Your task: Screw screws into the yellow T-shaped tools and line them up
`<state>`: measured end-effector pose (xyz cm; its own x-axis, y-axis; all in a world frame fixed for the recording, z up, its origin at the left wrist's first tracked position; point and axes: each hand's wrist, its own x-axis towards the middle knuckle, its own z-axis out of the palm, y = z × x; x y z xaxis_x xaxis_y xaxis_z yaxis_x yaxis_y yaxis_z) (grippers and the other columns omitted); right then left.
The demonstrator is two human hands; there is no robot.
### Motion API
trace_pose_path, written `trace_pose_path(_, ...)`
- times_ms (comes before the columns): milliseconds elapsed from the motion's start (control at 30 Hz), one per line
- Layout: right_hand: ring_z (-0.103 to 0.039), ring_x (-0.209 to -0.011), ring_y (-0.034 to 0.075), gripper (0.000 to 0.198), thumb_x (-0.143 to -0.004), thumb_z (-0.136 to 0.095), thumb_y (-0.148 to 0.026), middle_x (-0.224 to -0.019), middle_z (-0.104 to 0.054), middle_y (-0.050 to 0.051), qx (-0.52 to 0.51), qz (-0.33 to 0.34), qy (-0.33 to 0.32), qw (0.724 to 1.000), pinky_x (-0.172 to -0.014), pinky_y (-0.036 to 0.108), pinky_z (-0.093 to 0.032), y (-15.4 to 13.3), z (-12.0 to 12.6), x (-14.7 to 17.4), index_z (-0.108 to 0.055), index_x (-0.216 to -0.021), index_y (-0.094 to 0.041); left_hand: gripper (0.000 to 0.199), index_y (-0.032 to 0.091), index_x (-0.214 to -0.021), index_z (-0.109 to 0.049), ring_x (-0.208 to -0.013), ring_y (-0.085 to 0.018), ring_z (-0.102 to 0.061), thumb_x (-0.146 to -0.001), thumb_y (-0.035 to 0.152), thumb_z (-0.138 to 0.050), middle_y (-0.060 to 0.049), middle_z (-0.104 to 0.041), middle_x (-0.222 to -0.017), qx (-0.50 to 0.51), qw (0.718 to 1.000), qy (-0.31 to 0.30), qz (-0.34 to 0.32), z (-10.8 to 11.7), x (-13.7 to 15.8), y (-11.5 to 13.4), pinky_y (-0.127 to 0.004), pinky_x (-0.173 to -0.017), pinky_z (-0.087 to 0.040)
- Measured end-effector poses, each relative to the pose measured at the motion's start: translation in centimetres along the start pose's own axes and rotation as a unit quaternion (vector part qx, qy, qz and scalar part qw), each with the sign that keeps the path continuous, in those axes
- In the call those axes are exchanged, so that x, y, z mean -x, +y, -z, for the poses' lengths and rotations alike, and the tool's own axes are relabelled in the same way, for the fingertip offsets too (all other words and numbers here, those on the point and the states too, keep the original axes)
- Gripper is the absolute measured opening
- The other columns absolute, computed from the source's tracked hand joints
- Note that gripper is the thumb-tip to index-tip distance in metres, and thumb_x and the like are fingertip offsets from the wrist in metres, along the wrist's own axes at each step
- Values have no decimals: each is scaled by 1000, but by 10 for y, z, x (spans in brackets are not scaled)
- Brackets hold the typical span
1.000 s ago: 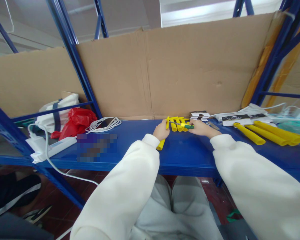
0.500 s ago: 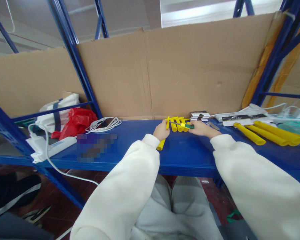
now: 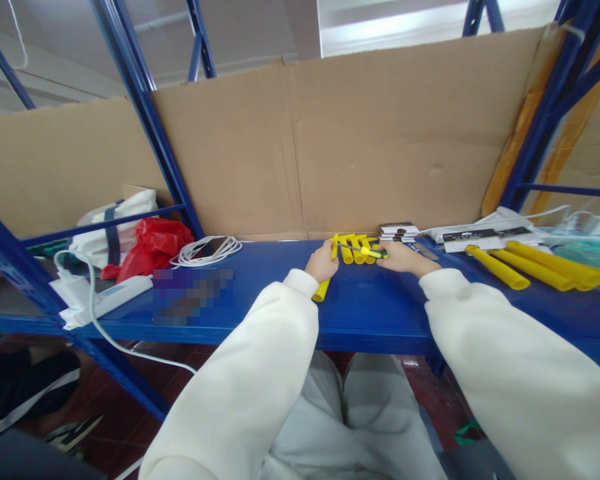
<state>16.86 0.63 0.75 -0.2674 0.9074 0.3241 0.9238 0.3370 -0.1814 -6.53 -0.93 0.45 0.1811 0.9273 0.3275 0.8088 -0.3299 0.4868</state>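
Observation:
My left hand (image 3: 323, 261) is closed round a yellow tube-shaped handle (image 3: 321, 291), whose lower end sticks out below my fingers. My right hand (image 3: 397, 257) grips a screwdriver (image 3: 379, 253) by its green and yellow handle. The screwdriver's thin metal shaft points left, its tip at the top of the yellow handle; whether it touches a screw is too small to tell. Behind the shaft, several short yellow pieces (image 3: 347, 254) with crosswise tops lie side by side on the blue shelf (image 3: 270, 293).
A stack of printed cards (image 3: 398, 231) lies behind my right hand. Several long yellow tubes (image 3: 535, 269) lie at the right. At left are a coiled white cable (image 3: 210, 251), a red bag (image 3: 155, 243) and a white power strip (image 3: 113, 298). Cardboard (image 3: 405, 140) stands along the back.
The screwdriver's handle looks slightly turned in my right hand, with more yellow showing. Both hands stay in nearly the same place, and the view has shifted a little.

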Motion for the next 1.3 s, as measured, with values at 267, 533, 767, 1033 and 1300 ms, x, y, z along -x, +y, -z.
trace_pose_path(267,-71,-84,23,20,-78,-68,-18,-97,-79,9,-18,23,16,999,-76,28,-52,7,-6,-4,-72,-98,-19,39,19,-133,-56,-124,-27,-69,-95,14,-58,-14,-72,-134,2,1000,-4,6,3,3,5,-38,-109,-51)
trace_pose_path(533,-70,-78,23,14,-79,-66,-15,-91,-78,11,-10,10,-2,1000,-72,27,-51,3,-3,-2,-71,-91,-17,41,20,-135,-57,-129,-26,-67,-94,13,-59,-12,-72,-134,-6,1000,3,2,2,3,4,-33,-109,-51)
trace_pose_path(767,-71,-81,22,16,-78,-67,-16,-94,-78,9,7,-11,-3,1000,-72,25,-50,1,4,-1,-70,-93,-18,39,21,-132,-60,-127,-26,-68,-93,14,-61,-11,-73,-131,-4,1000,20,1,-1,1,1,-33,-107,-51)
trace_pose_path(1033,-68,-76,21,22,-74,-64,-13,-86,-75,7,20,-14,-50,998,-67,25,-47,-1,10,5,-71,-94,-17,40,18,-132,-61,-128,-28,-67,-93,12,-60,-13,-74,-129,-18,999,23,25,3,1,3,-34,-107,-51)
trace_pose_path(1300,-71,-91,27,23,-68,-65,-15,-97,-77,8,-24,15,-128,991,-79,30,-52,-4,14,8,-74,-89,-18,43,20,-133,-60,-127,-27,-68,-91,11,-61,-12,-75,-128,-17,999,28,38,5,-1,1,-35,-106,-52)
